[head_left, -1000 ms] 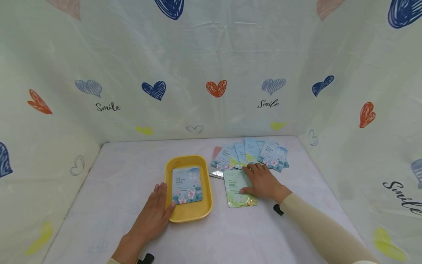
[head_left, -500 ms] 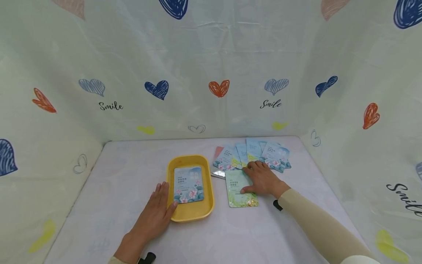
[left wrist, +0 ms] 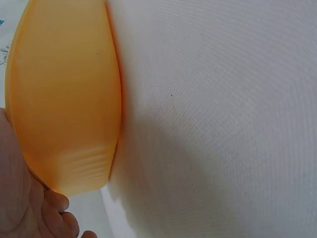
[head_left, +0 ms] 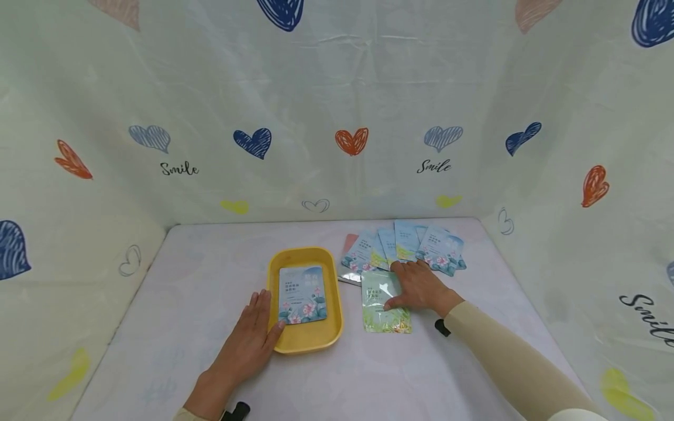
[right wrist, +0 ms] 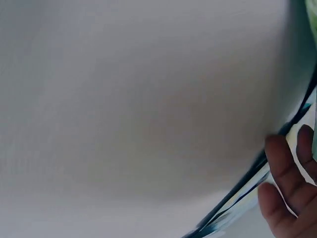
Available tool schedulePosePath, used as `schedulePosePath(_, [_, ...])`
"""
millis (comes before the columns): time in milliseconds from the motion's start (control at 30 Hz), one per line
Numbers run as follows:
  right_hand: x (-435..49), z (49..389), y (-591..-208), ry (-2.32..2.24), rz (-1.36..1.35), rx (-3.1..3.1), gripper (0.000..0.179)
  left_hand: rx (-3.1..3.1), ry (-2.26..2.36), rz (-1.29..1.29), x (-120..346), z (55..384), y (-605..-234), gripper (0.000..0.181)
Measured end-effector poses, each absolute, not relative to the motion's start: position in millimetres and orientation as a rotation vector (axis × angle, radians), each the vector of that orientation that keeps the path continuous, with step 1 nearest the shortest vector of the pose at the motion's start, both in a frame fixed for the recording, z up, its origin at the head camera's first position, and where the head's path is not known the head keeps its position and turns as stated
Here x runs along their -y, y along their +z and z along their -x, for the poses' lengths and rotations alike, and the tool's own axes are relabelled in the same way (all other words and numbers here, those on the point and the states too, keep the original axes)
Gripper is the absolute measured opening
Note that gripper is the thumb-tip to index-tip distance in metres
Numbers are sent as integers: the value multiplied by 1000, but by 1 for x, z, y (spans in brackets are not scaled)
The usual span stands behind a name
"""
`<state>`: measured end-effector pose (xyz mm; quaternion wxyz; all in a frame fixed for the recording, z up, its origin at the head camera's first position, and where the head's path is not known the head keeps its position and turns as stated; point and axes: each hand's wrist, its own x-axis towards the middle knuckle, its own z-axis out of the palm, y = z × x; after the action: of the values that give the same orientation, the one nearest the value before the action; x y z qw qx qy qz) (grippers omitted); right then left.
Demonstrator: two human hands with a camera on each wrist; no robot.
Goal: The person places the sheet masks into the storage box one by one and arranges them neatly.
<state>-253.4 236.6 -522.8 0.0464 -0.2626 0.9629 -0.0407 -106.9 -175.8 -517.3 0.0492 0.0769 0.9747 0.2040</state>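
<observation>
A yellow tray (head_left: 304, 344) stands on the white cloth, with a blue floral face mask packet (head_left: 302, 295) lying inside. My left hand (head_left: 243, 342) rests along the tray's left rim with its fingers straight; the left wrist view shows the hand against the tray's outer wall (left wrist: 64, 94). To the right of the tray, my right hand (head_left: 418, 287) pinches the right side of a green face mask packet (head_left: 380, 316), thumb on its printed face. Its other fingers reach the packet's upper right edge, partly hidden in the head view. In the right wrist view several fingertips (right wrist: 280, 153) show near the packets.
Behind the right hand, several blue packets (head_left: 405, 240) overlap in a fan. A pinkish packet corner (head_left: 350, 241) and a silver packet edge (head_left: 350, 277) stick out at their left. A heart-patterned curtain (head_left: 316, 88) encloses the table's back and sides.
The head view has shifted slightly. The green packet's lower edge has dropped a little and its surface now catches more glare. The left hand stays on the tray rim.
</observation>
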Motion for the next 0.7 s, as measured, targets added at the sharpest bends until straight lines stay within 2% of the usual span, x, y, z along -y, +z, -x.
schedulePosePath(233, [-225,249,-510,-656,509,-2829,93,-2953,617,-225,176,109,-519,84])
schedulePosePath(500, [-228,251,-505,-1074,190,-2745,52,-2963,623,-230,177,109,-519,84])
schedulePosePath(700, [-233,252,-512,-1447,110,-2422,52,-2957,627,-227,177,108,-518,83])
